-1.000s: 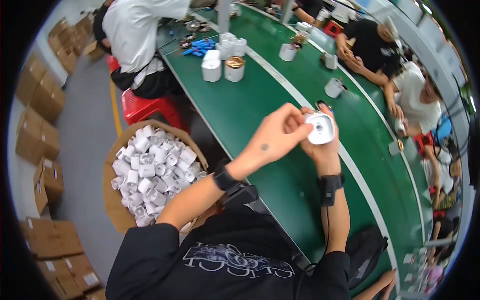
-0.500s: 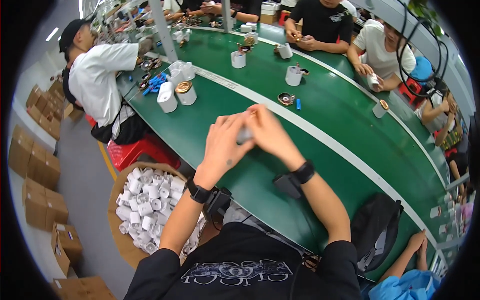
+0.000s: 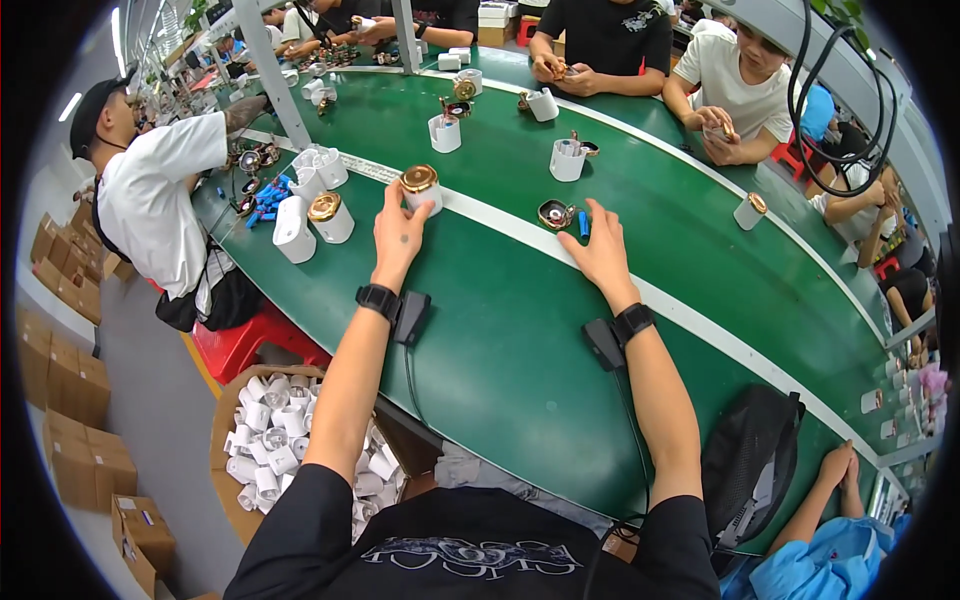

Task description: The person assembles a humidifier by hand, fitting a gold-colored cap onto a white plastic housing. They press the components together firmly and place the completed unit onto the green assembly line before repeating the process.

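Note:
My left hand [image 3: 400, 225] reaches to the belt's white strip, thumb and fingers around a white cylindrical housing [image 3: 428, 200] topped with a shiny gold-copper cap. To the right, my right hand [image 3: 604, 245] is empty, its fingers spread beside a small blue cylindrical battery [image 3: 583, 225]. Just left of that battery lies a round dark part [image 3: 553, 213] with a copper rim. Left of my left hand stand another gold-capped white housing [image 3: 331, 218] and a plain white housing [image 3: 293, 230]. A strap with a black box sits on each wrist.
Several blue batteries [image 3: 266, 202] lie in a pile at the left. A carton of white housings [image 3: 222, 465] stands below the table edge. A black backpack [image 3: 752, 465] rests on the green table [image 3: 520, 350] at right. Co-workers sit around; other white housings [image 3: 567, 162] stand farther off.
My hands, together over the near table around a blurred object, have moved apart and farther forward. The left is now at a gold-capped housing on the strip; the right is empty near the blue battery.

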